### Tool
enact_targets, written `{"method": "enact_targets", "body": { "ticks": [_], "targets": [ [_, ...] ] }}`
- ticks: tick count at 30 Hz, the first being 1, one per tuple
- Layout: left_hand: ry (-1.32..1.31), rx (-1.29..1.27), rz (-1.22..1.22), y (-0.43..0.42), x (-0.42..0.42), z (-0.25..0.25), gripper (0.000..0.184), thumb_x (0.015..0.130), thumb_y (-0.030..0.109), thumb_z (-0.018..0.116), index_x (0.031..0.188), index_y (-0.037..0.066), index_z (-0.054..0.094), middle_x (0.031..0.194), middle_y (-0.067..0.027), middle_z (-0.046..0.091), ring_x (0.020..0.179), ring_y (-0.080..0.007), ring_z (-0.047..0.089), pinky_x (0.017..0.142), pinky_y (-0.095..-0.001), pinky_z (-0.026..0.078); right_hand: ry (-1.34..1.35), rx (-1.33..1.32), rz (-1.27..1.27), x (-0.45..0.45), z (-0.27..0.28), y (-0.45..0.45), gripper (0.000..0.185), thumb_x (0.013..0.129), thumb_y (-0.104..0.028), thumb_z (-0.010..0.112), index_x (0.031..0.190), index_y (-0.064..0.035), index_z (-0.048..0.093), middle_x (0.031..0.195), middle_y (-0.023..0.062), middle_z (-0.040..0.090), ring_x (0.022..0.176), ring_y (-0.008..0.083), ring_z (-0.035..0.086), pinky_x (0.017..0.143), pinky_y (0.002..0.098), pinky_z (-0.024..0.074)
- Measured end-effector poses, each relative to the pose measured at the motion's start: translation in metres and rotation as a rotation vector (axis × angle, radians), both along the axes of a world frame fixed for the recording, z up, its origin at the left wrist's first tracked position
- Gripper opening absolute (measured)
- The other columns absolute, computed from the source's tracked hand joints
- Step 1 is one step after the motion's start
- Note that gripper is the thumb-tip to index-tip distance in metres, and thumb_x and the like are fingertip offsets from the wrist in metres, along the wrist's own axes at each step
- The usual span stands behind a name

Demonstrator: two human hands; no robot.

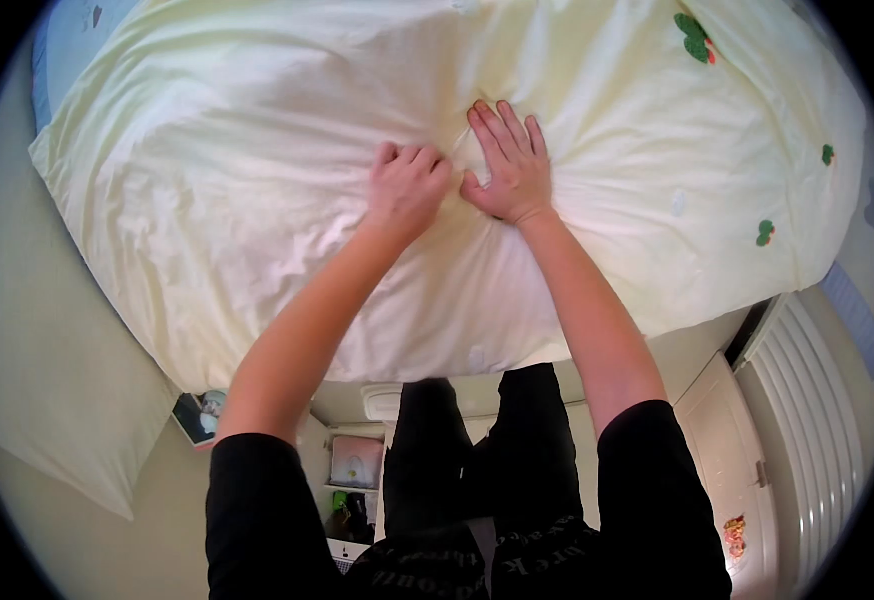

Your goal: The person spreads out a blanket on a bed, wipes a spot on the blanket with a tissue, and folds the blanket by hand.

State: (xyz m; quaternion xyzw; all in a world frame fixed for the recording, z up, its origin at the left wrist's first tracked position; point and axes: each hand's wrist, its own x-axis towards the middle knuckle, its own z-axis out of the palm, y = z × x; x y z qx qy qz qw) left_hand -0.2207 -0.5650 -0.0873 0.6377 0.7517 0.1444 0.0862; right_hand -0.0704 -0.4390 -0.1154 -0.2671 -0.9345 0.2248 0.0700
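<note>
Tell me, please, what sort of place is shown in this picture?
Probably a bedroom in a home: a wide, pale bedcover spreads in front, with what look like a white radiator and a door nearby.

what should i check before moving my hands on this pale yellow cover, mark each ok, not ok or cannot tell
1. Right hand open on the pale yellow cover: ok, fingers spread.
2. Left hand gripping cloth: cannot tell; its fingers are curled, but the fingertips are hidden.
3. Cover lying smooth: not ok, creases run out around both hands.
4. Black sleeves off the forearms: ok, both forearms are bare.
5. Green motifs clear of the hands: ok, all those in view lie to the right, apart from both hands.
</note>
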Motion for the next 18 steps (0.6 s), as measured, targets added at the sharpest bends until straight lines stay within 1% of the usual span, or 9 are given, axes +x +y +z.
{"method": "enact_targets", "body": {
  "ticks": [2, 5, 8, 11, 14, 17, 18],
  "targets": [
    [0.020, -0.087, -0.063, -0.024, -0.005, 0.007, 0.006, 0.073, 0.016, 0.066, 0.079, 0.015, 0.065, 0.082, -0.0004, 0.062, 0.084, -0.0193, 0.063, 0.079, -0.0382, 0.042, -0.015, -0.013, 0.001, -0.001, 0.004, 0.000, 0.082, 0.074, -0.033, 0.070, 0.151, -0.0182, 0.050, 0.159, -0.0022, 0.047, 0.149, 0.0205, 0.039, 0.122, 0.0502, 0.0299],
    [-0.026, -0.095, -0.041, -0.011, -0.003, 0.020, 0.005, 0.073, 0.017, 0.066, 0.078, 0.014, 0.066, 0.082, -0.0009, 0.062, 0.084, -0.0199, 0.063, 0.079, -0.0389, 0.042, -0.015, -0.012, -0.005, -0.001, 0.005, 0.001, 0.081, 0.074, -0.033, 0.070, 0.151, -0.0183, 0.051, 0.158, -0.0024, 0.047, 0.149, 0.0206, 0.039, 0.122, 0.0502, 0.0300],
    [-0.038, 0.069, 0.059, 0.038, 0.002, 0.024, 0.006, 0.074, 0.016, 0.066, 0.079, 0.013, 0.067, 0.082, -0.0015, 0.063, 0.082, -0.0205, 0.063, 0.080, -0.0402, 0.043, 0.036, 0.001, -0.018, 0.000, -0.003, -0.001, 0.082, 0.073, -0.033, 0.071, 0.151, -0.0182, 0.051, 0.158, -0.0022, 0.047, 0.149, 0.0208, 0.040, 0.122, 0.0503, 0.0300],
    [-0.008, 0.065, 0.056, 0.042, 0.004, 0.004, 0.008, 0.074, 0.016, 0.066, 0.080, 0.012, 0.068, 0.083, -0.0017, 0.064, 0.083, -0.0207, 0.063, 0.081, -0.0415, 0.042, 0.053, 0.009, -0.025, 0.001, -0.005, -0.001, 0.082, 0.072, -0.033, 0.071, 0.151, -0.0175, 0.051, 0.158, -0.0017, 0.047, 0.148, 0.0208, 0.040, 0.122, 0.0503, 0.0301],
    [-0.061, -0.037, -0.015, -0.011, 0.003, -0.001, 0.007, 0.075, 0.017, 0.067, 0.079, 0.012, 0.067, 0.083, -0.0014, 0.065, 0.084, -0.0209, 0.064, 0.084, -0.0420, 0.042, 0.023, 0.004, -0.024, 0.001, 0.000, -0.002, 0.084, 0.071, -0.034, 0.071, 0.151, -0.0165, 0.051, 0.158, -0.0012, 0.047, 0.148, 0.0205, 0.040, 0.122, 0.0498, 0.0298],
    [-0.049, -0.272, -0.088, -0.047, -0.002, 0.014, 0.006, 0.076, 0.017, 0.067, 0.080, 0.013, 0.068, 0.086, -0.0008, 0.065, 0.087, -0.0205, 0.064, 0.085, -0.0425, 0.042, -0.003, 0.016, -0.021, -0.002, 0.002, -0.001, 0.084, 0.071, -0.035, 0.072, 0.151, -0.0160, 0.051, 0.158, -0.0011, 0.047, 0.148, 0.0202, 0.040, 0.123, 0.0493, 0.0295],
    [-0.032, -0.210, -0.076, -0.040, -0.002, 0.017, 0.006, 0.076, 0.017, 0.068, 0.082, 0.014, 0.069, 0.086, 0.0011, 0.065, 0.085, -0.0189, 0.064, 0.085, -0.0416, 0.042, -0.012, 0.020, -0.018, -0.002, 0.003, -0.001, 0.084, 0.072, -0.036, 0.072, 0.151, -0.0159, 0.051, 0.158, -0.0011, 0.047, 0.148, 0.0202, 0.040, 0.123, 0.0491, 0.0295]
  ]
}}
